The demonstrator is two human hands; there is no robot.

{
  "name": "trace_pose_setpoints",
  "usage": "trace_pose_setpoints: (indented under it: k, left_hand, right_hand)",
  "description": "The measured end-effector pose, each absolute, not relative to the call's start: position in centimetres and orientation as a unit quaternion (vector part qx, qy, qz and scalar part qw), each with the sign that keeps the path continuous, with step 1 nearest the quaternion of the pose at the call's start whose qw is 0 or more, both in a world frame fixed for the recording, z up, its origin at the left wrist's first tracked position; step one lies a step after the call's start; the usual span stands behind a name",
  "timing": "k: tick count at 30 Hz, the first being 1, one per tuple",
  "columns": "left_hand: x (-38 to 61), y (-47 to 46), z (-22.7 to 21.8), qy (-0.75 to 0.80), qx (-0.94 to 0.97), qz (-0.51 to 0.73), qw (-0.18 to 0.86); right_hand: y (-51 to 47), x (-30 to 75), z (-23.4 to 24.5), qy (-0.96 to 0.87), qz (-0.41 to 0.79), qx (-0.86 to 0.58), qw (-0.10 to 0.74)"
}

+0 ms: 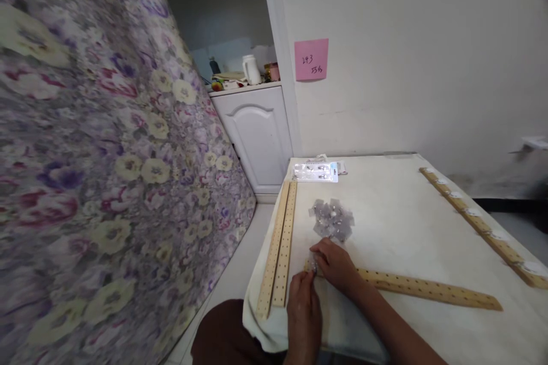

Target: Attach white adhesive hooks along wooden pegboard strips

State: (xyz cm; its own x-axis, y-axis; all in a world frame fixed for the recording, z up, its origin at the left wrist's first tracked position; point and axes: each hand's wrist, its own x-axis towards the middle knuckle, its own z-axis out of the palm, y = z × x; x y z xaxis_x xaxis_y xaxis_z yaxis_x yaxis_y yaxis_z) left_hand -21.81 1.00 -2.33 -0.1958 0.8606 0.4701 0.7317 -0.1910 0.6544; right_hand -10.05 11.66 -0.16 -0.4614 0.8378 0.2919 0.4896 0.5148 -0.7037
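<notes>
At the near edge of the table, a perforated wooden strip point(428, 288) lies crosswise. My right hand point(336, 262) covers part of it near its left end, fingers bent and closed around a small shiny, clear piece point(313, 266). My left hand point(305, 302) comes up from below, its fingertips pressed together against the same spot. The piece is too small and too covered to name. Just beyond my hands sits a pile of small translucent grey packets point(333, 220) with shiny bits in them.
Two more perforated strips point(283, 245) lie along the table's left side. At the right edge, another strip point(479, 222) carries several whitish pieces. Flat clear packaging point(315, 172) rests at the back left. A floral curtain point(128, 182) hangs left; a white wall point(385, 68) stands behind.
</notes>
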Motion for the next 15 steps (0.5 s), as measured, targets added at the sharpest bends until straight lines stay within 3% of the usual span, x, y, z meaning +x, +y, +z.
trace_pose_setpoints:
  k: [15]
  left_hand:
    - [-21.88,1.17,-2.51,0.634,0.637,0.433,0.062]
  right_hand:
    - [11.74,-9.91,0.59,-0.778,0.322,-0.441,0.311]
